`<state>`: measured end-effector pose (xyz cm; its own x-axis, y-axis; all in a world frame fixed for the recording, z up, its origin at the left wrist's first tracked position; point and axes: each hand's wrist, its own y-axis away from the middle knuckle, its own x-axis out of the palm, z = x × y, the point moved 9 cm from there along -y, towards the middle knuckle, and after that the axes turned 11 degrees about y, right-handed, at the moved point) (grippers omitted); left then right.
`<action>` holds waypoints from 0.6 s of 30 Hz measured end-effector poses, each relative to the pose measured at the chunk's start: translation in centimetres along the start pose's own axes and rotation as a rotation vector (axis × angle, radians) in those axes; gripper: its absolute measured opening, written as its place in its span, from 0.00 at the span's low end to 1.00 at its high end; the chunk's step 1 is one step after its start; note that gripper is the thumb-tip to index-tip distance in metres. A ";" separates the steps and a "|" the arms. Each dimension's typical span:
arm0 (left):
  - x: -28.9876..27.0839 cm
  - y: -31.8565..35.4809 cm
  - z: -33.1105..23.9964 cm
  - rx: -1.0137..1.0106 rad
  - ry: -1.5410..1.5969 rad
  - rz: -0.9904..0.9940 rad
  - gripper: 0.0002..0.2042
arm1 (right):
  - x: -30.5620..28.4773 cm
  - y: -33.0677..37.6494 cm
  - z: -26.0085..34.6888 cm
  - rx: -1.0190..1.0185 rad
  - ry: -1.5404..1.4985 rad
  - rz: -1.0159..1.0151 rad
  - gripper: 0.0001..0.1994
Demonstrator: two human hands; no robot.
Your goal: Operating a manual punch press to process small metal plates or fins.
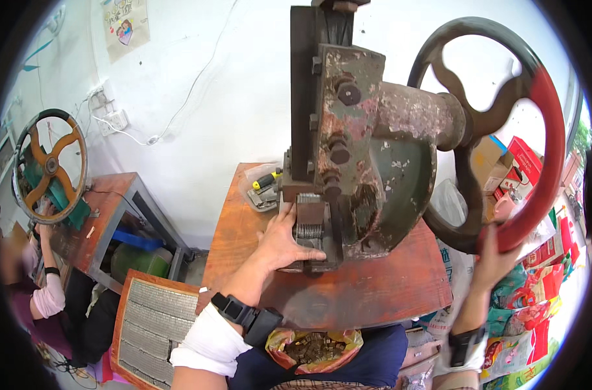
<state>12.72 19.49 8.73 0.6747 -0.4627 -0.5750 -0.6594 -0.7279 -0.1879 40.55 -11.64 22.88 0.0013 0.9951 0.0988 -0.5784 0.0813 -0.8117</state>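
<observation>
A heavy rusty green press machine [374, 149] stands on a worn red-brown wooden table [348, 292]. My left hand [284, 242] rests at the base of the press, fingers by the ridged metal die block [311, 218]; whether it holds a small part I cannot tell. My right hand [494, 253] grips the lower rim of the large flywheel [536, 162], at its red-painted section. In my lap sits an open bag of small brown metal pieces [314, 346].
A yellow-handled tool [268, 179] lies at the table's back left. A wooden tray of rowed small parts [150, 325] stands at lower left. Another person [39, 292] sits at a second wheel press [49, 166] on the left. Colourful boxes and bags [530, 286] crowd the right.
</observation>
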 end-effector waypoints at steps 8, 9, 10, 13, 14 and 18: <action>-1.0 0.2 -2.9 -0.236 -0.171 -0.076 0.57 | 6.2 -18.8 8.3 -0.129 0.400 0.609 0.22; -1.0 -0.3 -3.9 -0.237 -0.240 -0.092 0.55 | 7.1 -20.2 8.6 -0.098 0.365 0.716 0.22; 1.5 -2.2 -6.7 -0.132 -0.253 -0.041 0.53 | 3.4 -21.6 12.3 -0.076 0.462 0.650 0.19; -3.2 -0.7 1.4 0.009 0.114 -0.167 0.46 | 11.5 -18.3 14.8 -0.712 0.178 0.633 0.19; -2.9 -0.7 0.9 0.014 0.116 -0.151 0.46 | 10.6 -17.1 16.6 -1.026 0.129 0.547 0.18; -2.7 -0.9 -0.8 0.050 0.497 -0.193 0.38 | 13.6 -25.8 12.1 -0.298 0.238 0.823 0.16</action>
<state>11.75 20.96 11.04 0.8530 -0.5154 -0.0819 -0.5144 -0.8041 -0.2980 45.62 -0.89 52.19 -0.1316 0.7278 -0.6730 -0.2360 -0.6824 -0.6919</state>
